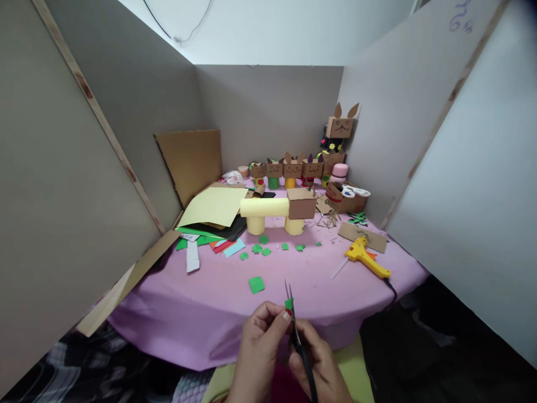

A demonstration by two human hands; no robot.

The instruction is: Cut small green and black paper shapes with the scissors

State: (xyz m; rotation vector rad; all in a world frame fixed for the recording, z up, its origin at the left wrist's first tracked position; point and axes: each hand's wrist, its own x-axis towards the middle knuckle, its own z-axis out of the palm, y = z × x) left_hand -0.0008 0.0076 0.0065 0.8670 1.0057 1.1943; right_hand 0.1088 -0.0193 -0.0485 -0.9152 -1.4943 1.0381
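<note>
One pink surface (210, 299) holds a yellow tube figure (265, 207) with a box head (301, 206). My right grip (319, 354) is curled round the black scissors (306, 366), blades (293, 318) a bit apart. One green square (256, 285) lies near me, uncut. Past it, some small green flowers (257, 248) look done. My left grip (260, 342) pinches a green scrap (288, 304) at the blades, not done, I think

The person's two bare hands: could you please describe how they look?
The left hand is ungloved, with a red-painted thumbnail; the right hand is ungloved too. No rings or watch show, and no sleeve covers either wrist. The other nails are too hidden or small to judge.
</note>
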